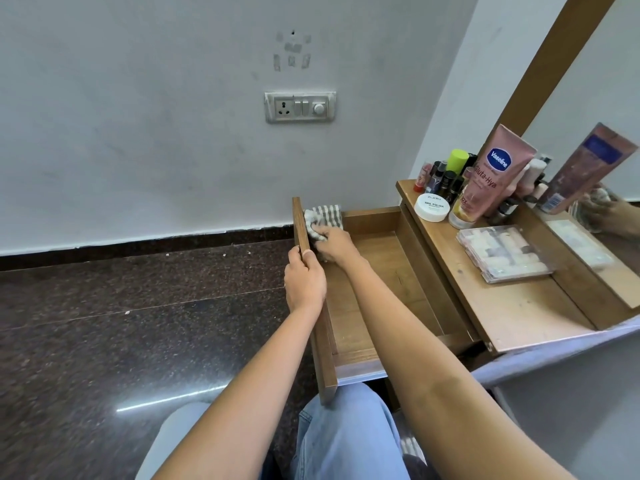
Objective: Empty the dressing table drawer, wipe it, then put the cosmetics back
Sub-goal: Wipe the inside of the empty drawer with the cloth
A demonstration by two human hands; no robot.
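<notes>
A knee in light blue jeans [346, 438] sits lowest in view, under the near corner of the pulled-out drawer [377, 282]. Both bare forearms reach over it.

The left hand [304, 277] is closed around the top edge of the drawer front [317, 306], thumb on the inner side and fingers wrapped over the outside, roughly a third of the way back from its far end. The right hand [334, 242] is inside the drawer at its far left corner, fingers curled down onto a grey-and-white striped cloth [323, 220], pressing it against the inner face of the drawer front. Part of the cloth bunches up over the drawer's far wall. The drawer floor is bare wood.

On the tabletop [512, 306] to the right, the cosmetics crowd the far end: a white nail polish remover tub [433, 206] at the front edge, a pink Vaseline tube [495, 174] standing cap-down and leaning just beside it, and a cluster of small bottles [446, 174] behind, one with a lime-green cap. A clear flat case [504, 254] lies mid-tabletop, near the mirror [595, 140] along the back edge.

A switch plate [300, 107] hangs on the wall beyond, above dark speckled floor [121, 306].
</notes>
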